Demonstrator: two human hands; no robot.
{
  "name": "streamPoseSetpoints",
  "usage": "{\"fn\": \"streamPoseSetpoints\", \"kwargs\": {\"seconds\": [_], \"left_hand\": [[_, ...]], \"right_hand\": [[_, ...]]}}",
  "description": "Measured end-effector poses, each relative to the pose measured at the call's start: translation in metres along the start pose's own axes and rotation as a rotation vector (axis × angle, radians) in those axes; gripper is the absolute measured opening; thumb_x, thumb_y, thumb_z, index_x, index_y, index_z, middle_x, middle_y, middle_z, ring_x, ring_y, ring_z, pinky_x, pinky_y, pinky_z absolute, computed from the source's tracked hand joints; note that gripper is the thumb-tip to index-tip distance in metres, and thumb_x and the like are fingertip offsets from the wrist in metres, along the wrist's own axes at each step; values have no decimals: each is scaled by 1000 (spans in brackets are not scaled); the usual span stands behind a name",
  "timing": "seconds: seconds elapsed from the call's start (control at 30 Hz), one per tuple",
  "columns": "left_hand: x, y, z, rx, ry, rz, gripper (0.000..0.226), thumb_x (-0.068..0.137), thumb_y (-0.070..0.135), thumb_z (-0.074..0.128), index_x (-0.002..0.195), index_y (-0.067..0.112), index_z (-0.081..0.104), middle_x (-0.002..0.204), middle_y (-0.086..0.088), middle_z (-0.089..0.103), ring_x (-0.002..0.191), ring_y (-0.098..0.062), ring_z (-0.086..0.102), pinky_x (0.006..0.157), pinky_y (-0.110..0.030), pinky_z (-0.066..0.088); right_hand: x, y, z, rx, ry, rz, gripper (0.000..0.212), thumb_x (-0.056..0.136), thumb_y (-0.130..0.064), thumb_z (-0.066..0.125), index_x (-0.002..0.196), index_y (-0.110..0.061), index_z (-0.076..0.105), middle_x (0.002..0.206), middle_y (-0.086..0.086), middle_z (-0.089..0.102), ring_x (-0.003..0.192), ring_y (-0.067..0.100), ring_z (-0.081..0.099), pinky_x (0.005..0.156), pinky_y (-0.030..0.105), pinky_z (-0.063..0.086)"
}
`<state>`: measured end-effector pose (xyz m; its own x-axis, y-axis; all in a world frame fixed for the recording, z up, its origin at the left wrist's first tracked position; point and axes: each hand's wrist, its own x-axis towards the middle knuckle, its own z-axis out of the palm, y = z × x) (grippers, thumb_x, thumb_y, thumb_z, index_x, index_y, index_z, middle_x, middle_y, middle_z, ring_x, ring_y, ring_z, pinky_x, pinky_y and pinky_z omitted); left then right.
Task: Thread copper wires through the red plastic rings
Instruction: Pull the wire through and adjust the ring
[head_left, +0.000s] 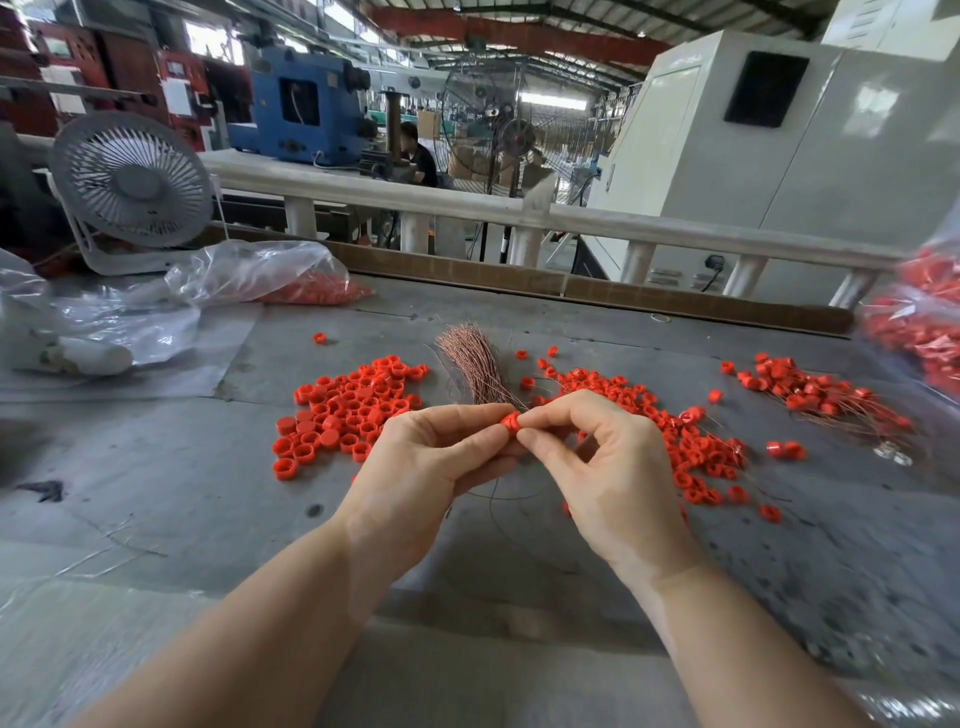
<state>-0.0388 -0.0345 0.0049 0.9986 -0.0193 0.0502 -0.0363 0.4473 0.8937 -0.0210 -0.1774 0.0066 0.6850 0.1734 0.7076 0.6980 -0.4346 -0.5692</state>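
Note:
A single red plastic ring (510, 421) is held above the grey table between both hands. My left hand (431, 467) pinches it from the left with thumb and forefinger. My right hand (597, 457) pinches at its right side, fingertips curled; a thin wire loop (498, 493) hangs below the hands. A bundle of copper wires (474, 366) lies fanned on the table just beyond the hands. To its left sits a pile of plain red rings (343, 410). On the right, a pile of rings with wires (691, 447) spreads out, and another pile (815, 392) lies farther right.
A clear plastic bag with red rings (306, 283) lies at the back left beside a white desk fan (132, 182). Another bag of red rings (924, 322) sits at the right edge. A cardboard strip (571, 283) borders the table's far edge. Plastic sheeting (104, 322) covers the left.

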Motion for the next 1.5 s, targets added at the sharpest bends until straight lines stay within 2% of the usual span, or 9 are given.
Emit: {"fn": "streamPoseSetpoints", "kwargs": {"seconds": [0.33, 0.67, 0.9, 1.07, 1.23, 1.5], "left_hand": [[-1, 0, 1, -27, 4, 5, 27, 63, 7, 64, 90, 2, 69, 80, -11, 74, 71, -13, 71, 62, -18, 55], [-3, 2, 2, -17, -16, 12, 21, 65, 8, 63, 83, 7, 73, 79, -11, 74, 69, -13, 71, 61, -18, 55], [-3, 2, 2, -12, -23, 16, 22, 65, 7, 63, 85, 6, 73, 80, -12, 74, 70, -14, 71, 61, -18, 55], [-3, 2, 2, -23, -24, 27, 19, 64, 8, 64, 78, 9, 76, 80, -11, 74, 70, -14, 71, 61, -18, 55], [-1, 1, 0, -6, 11, 43, 25, 62, 9, 66, 85, 5, 72, 82, -13, 74, 72, -15, 70, 63, -18, 55], [0, -1, -1, 37, 23, 90, 23, 60, 12, 68, 82, 9, 74, 82, -14, 74, 73, -17, 71, 64, -19, 56]], "right_hand": [[-1, -4, -1, 39, 12, -5, 7, 77, -14, 66, 77, -19, 71, 73, -14, 65, 68, -4, 57, 64, 6, 40], [-1, -2, 0, -122, 74, -170, 5, 80, -7, 67, 77, -10, 70, 75, -4, 64, 70, 2, 56, 66, 9, 41], [-1, -1, 0, -125, 84, -184, 4, 80, -6, 67, 78, -9, 69, 75, -4, 64, 70, 2, 56, 67, 10, 43], [-1, -2, 1, -119, 75, -188, 5, 81, -7, 67, 77, -9, 69, 75, -4, 64, 70, 2, 56, 68, 10, 43], [-1, -1, 1, -90, 61, -168, 5, 81, -6, 67, 78, -9, 70, 75, -6, 63, 70, -1, 54, 68, 8, 41], [-1, 0, 2, -84, 56, -153, 5, 80, -6, 66, 78, -9, 70, 75, -6, 63, 71, -1, 54, 69, 6, 40]]}}
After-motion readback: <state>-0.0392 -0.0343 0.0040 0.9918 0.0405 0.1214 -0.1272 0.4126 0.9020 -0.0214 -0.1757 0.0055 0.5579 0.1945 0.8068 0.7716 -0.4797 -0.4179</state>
